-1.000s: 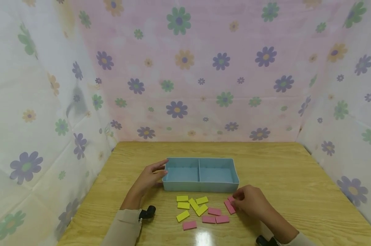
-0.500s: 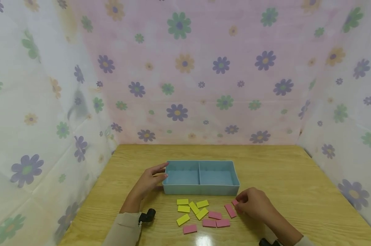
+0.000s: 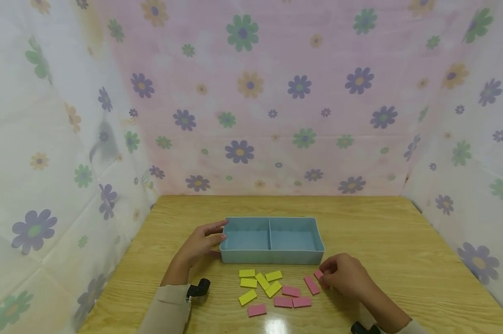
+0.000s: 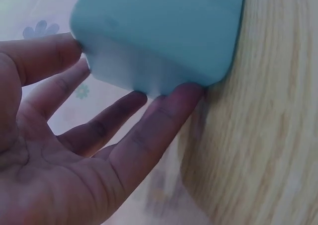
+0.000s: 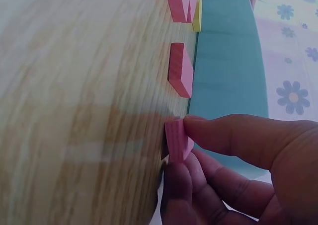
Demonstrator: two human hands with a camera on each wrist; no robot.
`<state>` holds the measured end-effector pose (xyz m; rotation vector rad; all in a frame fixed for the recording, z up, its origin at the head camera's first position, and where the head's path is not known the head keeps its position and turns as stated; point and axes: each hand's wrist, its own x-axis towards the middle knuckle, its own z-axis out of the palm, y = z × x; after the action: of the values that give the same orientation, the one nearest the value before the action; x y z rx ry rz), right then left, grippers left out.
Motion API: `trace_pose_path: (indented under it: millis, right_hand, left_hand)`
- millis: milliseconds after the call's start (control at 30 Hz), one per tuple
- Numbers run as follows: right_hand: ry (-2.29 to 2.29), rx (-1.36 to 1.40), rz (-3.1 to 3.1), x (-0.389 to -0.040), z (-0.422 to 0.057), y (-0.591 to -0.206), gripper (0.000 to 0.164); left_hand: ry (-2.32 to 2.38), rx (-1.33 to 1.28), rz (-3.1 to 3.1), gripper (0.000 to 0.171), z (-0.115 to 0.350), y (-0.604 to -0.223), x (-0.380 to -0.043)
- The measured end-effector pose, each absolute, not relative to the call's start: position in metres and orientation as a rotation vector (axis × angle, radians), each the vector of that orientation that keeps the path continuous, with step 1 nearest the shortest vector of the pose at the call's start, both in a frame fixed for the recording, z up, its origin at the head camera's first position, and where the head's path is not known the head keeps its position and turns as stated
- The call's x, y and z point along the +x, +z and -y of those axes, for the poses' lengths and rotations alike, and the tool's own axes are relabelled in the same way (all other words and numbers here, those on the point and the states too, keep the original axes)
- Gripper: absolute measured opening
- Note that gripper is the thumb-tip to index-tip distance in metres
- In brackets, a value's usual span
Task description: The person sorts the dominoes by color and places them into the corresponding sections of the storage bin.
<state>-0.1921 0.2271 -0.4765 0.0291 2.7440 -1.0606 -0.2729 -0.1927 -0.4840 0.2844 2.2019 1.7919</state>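
Observation:
A light blue box [image 3: 272,257] with a divider [image 3: 270,234] making two compartments stands on the table. At its left end is my left hand [image 3: 199,243]. Its spread fingers [image 4: 149,130] rest their tips against the end wall in the left wrist view. My right hand [image 3: 345,276] pinches a small pink block [image 5: 177,138] between thumb and fingertips, close over the wood near the box's front right corner. Beside it lies another pink block [image 3: 311,285], and several more pink blocks [image 3: 283,302] spread to the left. Several yellow blocks [image 3: 248,283] lie just in front of the box.
The wooden table [image 3: 401,260] extends around the box on all sides. Flower-patterned cloth [image 3: 272,93] encloses its back and both sides. Black wrist cameras [image 3: 199,288] sit at both sleeves.
My right hand has shifted slightly right, drawing the pinched pink block away from the one beside it. The left hand stays at the box end.

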Motion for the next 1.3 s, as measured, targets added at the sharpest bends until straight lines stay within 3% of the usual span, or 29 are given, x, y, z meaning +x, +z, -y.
trace_pose_path:
  millis: [600, 800, 1000, 1300]
  right_hand:
    - [-1.078, 0.042, -2.719, -0.194, -0.228, -0.477, 0.012]
    - [-1.115, -0.104, -2.712, -0.193, -0.23, -0.467, 0.012]
    - [-1.237, -0.238, -2.594, -0.194, -0.23, -0.456, 0.017]
    - [-1.256, -0.224, -2.563, -0.202, -0.218, -0.441, 0.024]
  left_hand:
    - [1.841, 0.249, -2.148, 0.066, 0.193, -0.485, -0.274]
    - [1.851, 0.252, -2.132, 0.065, 0.193, -0.486, -0.273]
    - [1.844, 0.262, -2.132, 0.066, 0.193, -0.489, -0.271]
    - [1.847, 0.245, -2.144, 0.065, 0.193, -0.487, -0.273]
